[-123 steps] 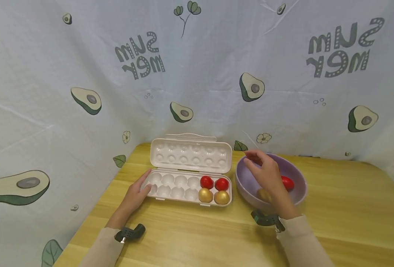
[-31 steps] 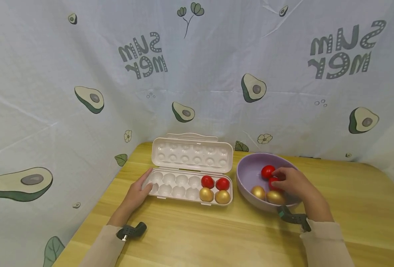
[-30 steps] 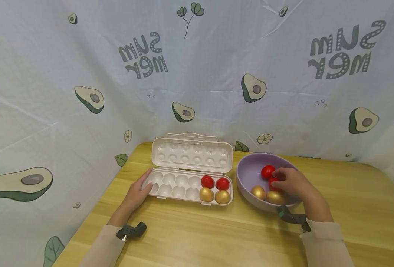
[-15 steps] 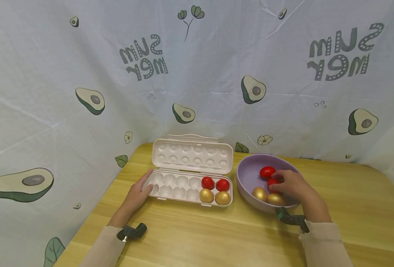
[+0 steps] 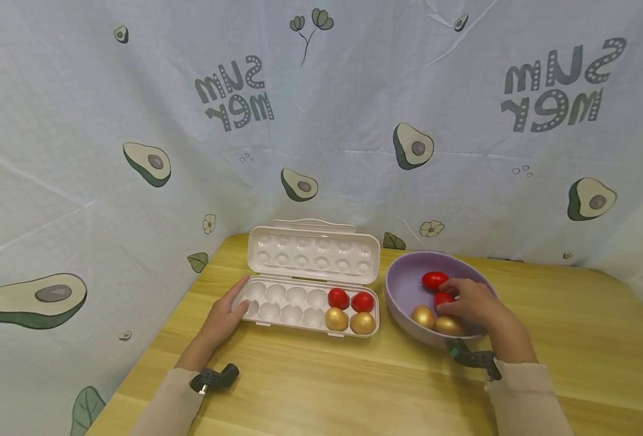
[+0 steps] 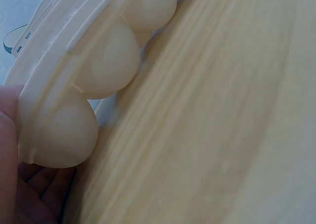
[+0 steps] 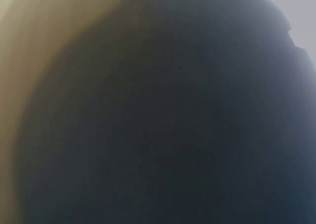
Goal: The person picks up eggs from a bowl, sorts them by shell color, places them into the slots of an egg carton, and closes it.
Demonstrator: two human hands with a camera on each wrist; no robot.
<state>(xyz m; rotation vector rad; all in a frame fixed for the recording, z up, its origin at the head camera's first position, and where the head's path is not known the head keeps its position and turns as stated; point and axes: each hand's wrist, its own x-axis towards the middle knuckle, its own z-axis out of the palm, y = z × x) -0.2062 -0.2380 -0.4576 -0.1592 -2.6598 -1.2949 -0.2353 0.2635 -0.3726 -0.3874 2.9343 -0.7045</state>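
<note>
A cream plastic egg carton (image 5: 291, 330) lies with its lid (image 5: 313, 254) raised. Two red eggs (image 5: 338, 298) and two gold eggs (image 5: 336, 319) fill cups at its right end. My left hand (image 5: 220, 318) grips the carton's left end; in the left wrist view the thumb (image 6: 9, 120) lies against its rim, with fingers curled below. My right hand (image 5: 474, 303) is inside the purple bowl (image 5: 400, 290), pinching a red egg (image 5: 442, 299) that the fingers partly cover. Another red egg (image 5: 434, 280) and two gold eggs (image 5: 422, 317) lie beside it.
Carton and bowl stand side by side on a wooden table (image 5: 321, 381). Behind the table hangs a white cloth (image 5: 343, 139) printed with avocados. A dark blurred shape fills most of the right wrist view.
My right hand has come down from above the bowl's left side onto a red egg inside it. Lately it and the red eggs have shifted slightly left. My left hand stays on the carton.
</note>
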